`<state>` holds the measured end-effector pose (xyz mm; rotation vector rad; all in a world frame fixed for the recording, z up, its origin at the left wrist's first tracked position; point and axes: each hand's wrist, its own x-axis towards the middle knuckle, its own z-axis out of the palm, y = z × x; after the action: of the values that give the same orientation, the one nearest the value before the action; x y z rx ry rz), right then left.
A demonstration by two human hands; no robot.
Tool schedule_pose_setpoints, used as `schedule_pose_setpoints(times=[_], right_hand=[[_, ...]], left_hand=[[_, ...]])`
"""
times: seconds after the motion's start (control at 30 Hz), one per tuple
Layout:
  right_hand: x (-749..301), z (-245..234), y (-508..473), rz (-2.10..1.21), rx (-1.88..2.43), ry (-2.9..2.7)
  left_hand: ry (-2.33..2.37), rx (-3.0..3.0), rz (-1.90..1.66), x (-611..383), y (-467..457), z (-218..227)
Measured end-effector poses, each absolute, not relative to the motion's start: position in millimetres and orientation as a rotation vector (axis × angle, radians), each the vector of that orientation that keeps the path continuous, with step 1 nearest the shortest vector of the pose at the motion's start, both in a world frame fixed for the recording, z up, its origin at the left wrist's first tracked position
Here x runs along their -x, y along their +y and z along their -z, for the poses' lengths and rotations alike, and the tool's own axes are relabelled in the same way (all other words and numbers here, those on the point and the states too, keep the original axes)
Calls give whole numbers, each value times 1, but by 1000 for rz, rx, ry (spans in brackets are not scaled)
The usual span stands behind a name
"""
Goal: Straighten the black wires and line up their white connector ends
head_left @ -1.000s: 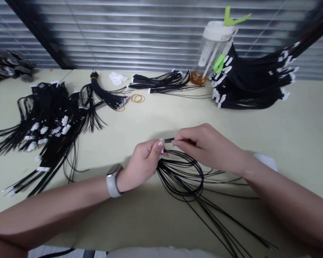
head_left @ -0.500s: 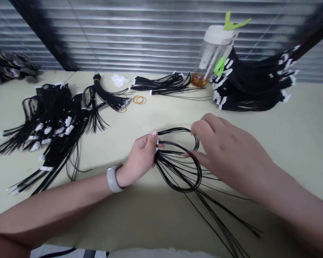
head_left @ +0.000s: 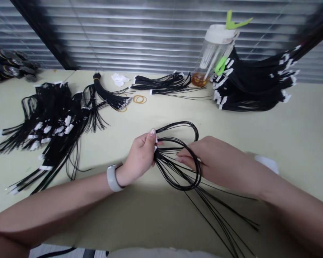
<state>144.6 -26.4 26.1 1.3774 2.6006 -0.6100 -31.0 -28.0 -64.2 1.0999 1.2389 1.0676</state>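
My left hand (head_left: 141,152), with a grey band on its wrist, is closed around one end of a bundle of thin black cables (head_left: 174,184). White tags peek out beside its thumb. From this grip the cables fan out to the right in two big loops, and loose ends trail toward the table's front edge. My right hand (head_left: 210,157) reaches in at the loops, thumb and fingertips pinched together on the black cables inside the lower loop. Its other fingers are curled and partly hidden.
Tagged black cable bundles (head_left: 56,118) lie piled at the left. Behind are a banded cable bunch (head_left: 104,91), yellow rubber bands (head_left: 139,99), crumpled white paper (head_left: 120,79) and more cables (head_left: 161,83). A bottle (head_left: 212,50) stands by a cable stack (head_left: 255,84). A white object (head_left: 267,163) shows past my right forearm.
My right hand has moved down and slightly left, from the upper loop to inside the lower one, its fingers now pinched. The upper loop has risen. My left hand keeps its hold.
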Motion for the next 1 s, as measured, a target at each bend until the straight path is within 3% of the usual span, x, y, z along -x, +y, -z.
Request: schedule_pose_setpoints(times=[0.53,0.63,0.77,0.83,0.9,1.0], right_hand=[[-145,-14,-23,764,-1266,2800],[-153,-20,-21,529,-1363,2761],[-169,-33,-15,-226,-1776,2714],[-173,-39,-14,-347,-1925,2892],[-172,-43,-15,-21,-2004,3175],[-164,-41,-18,837,-2165,3330]], left_hand=[[1232,-1165,-1042,32,-29,64],[1278,-1129,-1024,31,-29,61],[1312,-1110,-1004,29,-29,56],[1305,-1117,-1002,29,-29,55],[1299,-1130,-1003,29,-29,55],[1292,-1163,-996,28,-31,55]])
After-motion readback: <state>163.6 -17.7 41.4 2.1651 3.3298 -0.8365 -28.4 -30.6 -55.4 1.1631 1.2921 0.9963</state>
